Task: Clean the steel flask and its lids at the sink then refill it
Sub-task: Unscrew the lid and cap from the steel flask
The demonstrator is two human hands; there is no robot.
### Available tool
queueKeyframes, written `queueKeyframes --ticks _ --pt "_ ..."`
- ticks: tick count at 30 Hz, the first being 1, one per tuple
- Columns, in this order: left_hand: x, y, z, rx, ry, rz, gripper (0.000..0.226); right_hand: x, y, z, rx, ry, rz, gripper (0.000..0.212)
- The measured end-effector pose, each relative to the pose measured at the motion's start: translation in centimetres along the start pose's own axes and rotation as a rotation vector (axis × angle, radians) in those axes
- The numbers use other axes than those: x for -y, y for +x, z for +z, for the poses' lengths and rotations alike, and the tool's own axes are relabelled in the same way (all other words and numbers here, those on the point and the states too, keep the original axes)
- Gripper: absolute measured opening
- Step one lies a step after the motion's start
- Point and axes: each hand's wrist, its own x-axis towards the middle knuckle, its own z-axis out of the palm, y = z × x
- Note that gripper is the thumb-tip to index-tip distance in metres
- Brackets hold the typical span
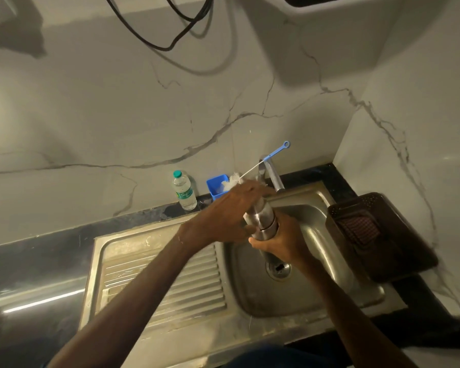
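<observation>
While the steel flask (262, 219) is held over the sink (316, 235), almost upright with its top tipped toward the wall, its bottom is gripped by the right hand (279, 243) and its top by the left hand (223, 216).

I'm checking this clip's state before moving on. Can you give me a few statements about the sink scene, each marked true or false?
1. The right hand grips the flask's lower end. True.
2. The bottle lies in the sink. False: it stands upright on the counter, left of the blue cup.
3. The brush has a blue handle. True.
4. The brown tray sits left of the sink. False: it sits to the right.
5. The left hand is on the flask's upper end. True.
</observation>
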Motion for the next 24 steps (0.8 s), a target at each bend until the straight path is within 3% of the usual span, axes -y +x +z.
queueKeyframes --ticks 2,5,9,12,16,18,21,24 --pt "-0.5 0.2 -1.2 0.03 0.003 0.039 0.054 0.1 0.1 -0.2 -0.002 -0.007 -0.005 0.052" --pt "-0.4 0.9 -1.2 -0.05 0.24 0.116 0.039 0.1 -0.3 -0.6 -0.001 0.014 -0.011 0.052" --pt "-1.7 1.6 -0.3 -0.139 0.482 -0.035 0.061 0.6 -0.4 -0.8 0.004 -0.007 -0.019 0.047" --pt "-1.8 1.9 0.0 -0.127 0.475 -0.098 0.064 0.6 -0.7 -0.8 -0.011 -0.003 -0.031 0.045" --pt "-1.5 2.0 -0.6 0.097 0.194 0.067 0.071 0.3 -0.9 -1.2 -0.042 0.006 -0.055 0.04" --pt "-2.0 1.9 -1.2 0.14 0.15 0.155 0.059 0.4 -0.9 -1.4 -0.056 -0.016 -0.074 0.04" --pt "-2.1 2.2 -1.3 0.028 0.238 0.117 0.041 0.5 -0.9 -1.6 -0.053 -0.029 -0.105 0.04" --pt "-2.1 2.7 -0.5 -0.074 0.442 -0.018 0.072 0.6 -0.8 -1.6 -0.062 -0.023 -0.095 0.045"
